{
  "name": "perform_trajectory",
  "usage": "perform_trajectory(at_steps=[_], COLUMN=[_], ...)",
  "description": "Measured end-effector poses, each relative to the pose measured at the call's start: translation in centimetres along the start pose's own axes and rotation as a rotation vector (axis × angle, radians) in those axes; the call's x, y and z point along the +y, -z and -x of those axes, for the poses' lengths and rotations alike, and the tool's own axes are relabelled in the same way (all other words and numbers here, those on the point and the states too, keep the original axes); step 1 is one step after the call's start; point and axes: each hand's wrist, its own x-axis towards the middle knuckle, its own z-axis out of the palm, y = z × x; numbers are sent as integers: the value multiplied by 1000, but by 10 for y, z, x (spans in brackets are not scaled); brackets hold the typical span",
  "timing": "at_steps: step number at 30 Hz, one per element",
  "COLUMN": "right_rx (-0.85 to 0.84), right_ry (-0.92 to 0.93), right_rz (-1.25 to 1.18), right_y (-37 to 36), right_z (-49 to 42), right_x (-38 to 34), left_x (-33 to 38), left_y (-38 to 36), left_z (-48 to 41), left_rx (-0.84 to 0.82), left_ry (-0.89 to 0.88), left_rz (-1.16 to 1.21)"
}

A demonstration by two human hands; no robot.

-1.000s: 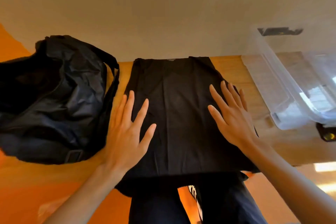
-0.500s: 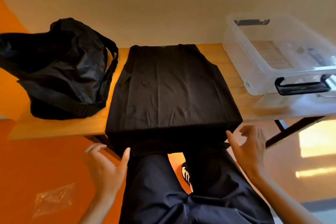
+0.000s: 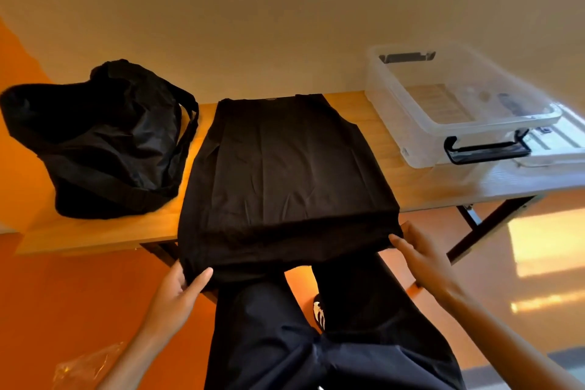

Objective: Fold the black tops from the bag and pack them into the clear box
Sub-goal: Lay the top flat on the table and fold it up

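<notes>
Black top [image 3: 285, 168] lies flat on wooden table [image 3: 421, 187], neck end toward the wall, hem hanging over the near edge. Left hand [image 3: 177, 290] pinches the hem's left corner: thumb on top, fingers curled under the fabric. Right hand [image 3: 424, 256] grips the right corner the same way, thumb on top. Black bag [image 3: 104, 142] slumps on the table just left of the top. Clear box [image 3: 411, 142] sits at the table's right end, apart from the top, black latch handle [image 3: 487, 150] facing the person. Crumpled plastic wrapper [image 3: 85, 367] on the orange floor, lower left.
</notes>
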Motion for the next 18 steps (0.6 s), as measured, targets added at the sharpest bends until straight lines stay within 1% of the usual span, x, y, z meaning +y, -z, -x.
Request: perform_trajectory(at_steps=[3,6,8,10,14,18], right_rx=[-26,-55,-94,-143,-156,-138], right_ry=[14,-75,-106,-88,-11,-67], right_rz=[-99,-222,-220,-204,-56,3], right_y=[6,12,16,19,19,13], right_z=[13,21,25,27,25,25], right_x=[-16,-23,-20,-16,-9,-3], left_x=[10,13,16,20,24,29], left_y=[3,10,11,12,11,8], left_z=[16,25,32,39,46,49], left_rx=[-11,-10,12,15,-39,-80], left_ry=[67,225,244,211,117,73], left_rz=[78,166,201,222,51,-150])
